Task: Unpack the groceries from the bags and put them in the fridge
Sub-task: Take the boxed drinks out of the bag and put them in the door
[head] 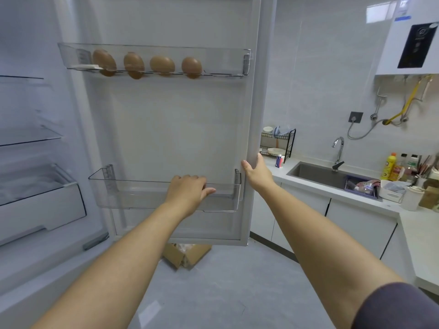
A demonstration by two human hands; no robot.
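Eggs: four brown oval eggs (162,64) — in a row in the clear plastic upper door bin (225,61).
Door: white fridge door (166,129), wide open.
Lower bin: clear plastic lower bin (133,198) — low on the door.

The fridge door (166,127) stands open. Four brown eggs (162,65) sit in a row in its upper door bin (225,61), from the left end to past the middle. The left hand (187,191) grips the front rim of the lower door bin (133,195), right of middle. The right hand (256,172) clasps the door's outer edge.
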